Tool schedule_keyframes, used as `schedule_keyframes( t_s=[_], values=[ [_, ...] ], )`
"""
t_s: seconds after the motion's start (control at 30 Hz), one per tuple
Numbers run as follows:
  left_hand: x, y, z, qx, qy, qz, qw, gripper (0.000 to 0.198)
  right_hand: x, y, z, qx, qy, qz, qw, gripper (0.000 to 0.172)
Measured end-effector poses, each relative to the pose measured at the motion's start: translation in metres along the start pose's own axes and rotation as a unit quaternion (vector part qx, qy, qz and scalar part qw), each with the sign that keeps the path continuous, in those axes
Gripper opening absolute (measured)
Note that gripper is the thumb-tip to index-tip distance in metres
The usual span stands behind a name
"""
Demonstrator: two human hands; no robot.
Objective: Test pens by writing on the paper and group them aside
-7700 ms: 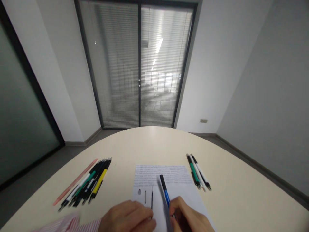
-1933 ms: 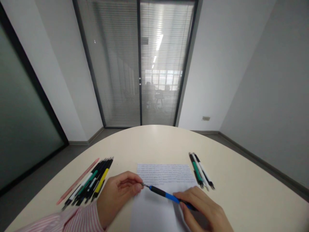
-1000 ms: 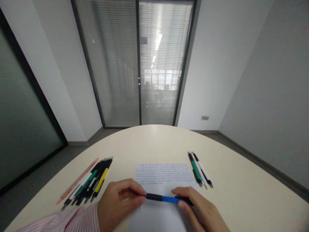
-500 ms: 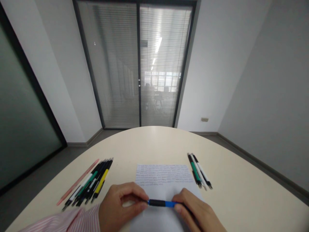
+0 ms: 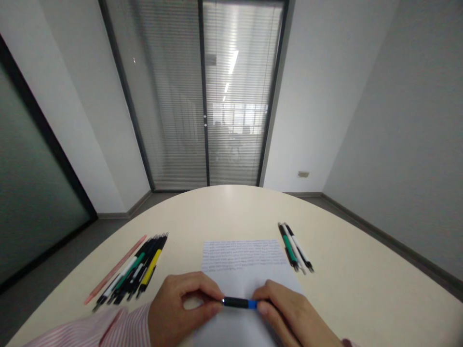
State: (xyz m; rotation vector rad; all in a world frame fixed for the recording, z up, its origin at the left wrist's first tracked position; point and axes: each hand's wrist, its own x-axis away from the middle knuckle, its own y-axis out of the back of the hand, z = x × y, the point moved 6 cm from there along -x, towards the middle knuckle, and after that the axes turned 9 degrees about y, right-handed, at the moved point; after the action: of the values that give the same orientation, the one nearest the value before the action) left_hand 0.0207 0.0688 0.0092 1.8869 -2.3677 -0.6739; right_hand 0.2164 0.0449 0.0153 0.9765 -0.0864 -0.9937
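both hands (image 5: pixel 181 308) (image 5: pixel 289 315) pinch the pen (image 5: pixel 239 303) level over paper (image 5: pixel 246 260).

One blue pen (image 5: pixel 240 303), one paper sheet (image 5: pixel 246 270), one pink pencil (image 5: pixel 115 270), three right-side pens (image 5: pixel 294 247), and a left bunch (image 5: pixel 139 271) too tight to count.

blue-and-black pen (image 5: pixel 239 303) | level, crosswise | pinched at both ends | above paper (image 5: pixel 241 258)

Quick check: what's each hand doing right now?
Left hand: closed, pinching one end of the pen.
Right hand: closed on the pen's other end.
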Motion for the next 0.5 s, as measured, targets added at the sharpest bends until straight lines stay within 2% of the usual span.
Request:
schedule_keyframes(
  t_s=[0.13, 0.3, 0.43, 0.5],
  values=[
    [-0.001, 0.0, -0.003, -0.013, -0.012, -0.005, 1.0, 0.011, -0.001, 0.0, 0.0, -0.006, -0.016, 0.008, 1.0, 0.004],
    [0.003, -0.003, -0.01, -0.041, -0.039, 0.018, 0.998, 0.01, -0.007, 0.0, 0.009, 0.014, 0.048, 0.017, 0.999, 0.025],
    [0.004, -0.003, -0.01, -0.054, -0.044, 0.016, 0.997, 0.008, -0.006, -0.001, 0.003, 0.015, 0.006, 0.006, 1.0, 0.004],
    [0.004, -0.003, -0.012, -0.05, -0.051, 0.008, 0.997, 0.007, -0.006, 0.001, 0.003, 0.007, -0.003, -0.001, 1.0, 0.003]
  ],
)
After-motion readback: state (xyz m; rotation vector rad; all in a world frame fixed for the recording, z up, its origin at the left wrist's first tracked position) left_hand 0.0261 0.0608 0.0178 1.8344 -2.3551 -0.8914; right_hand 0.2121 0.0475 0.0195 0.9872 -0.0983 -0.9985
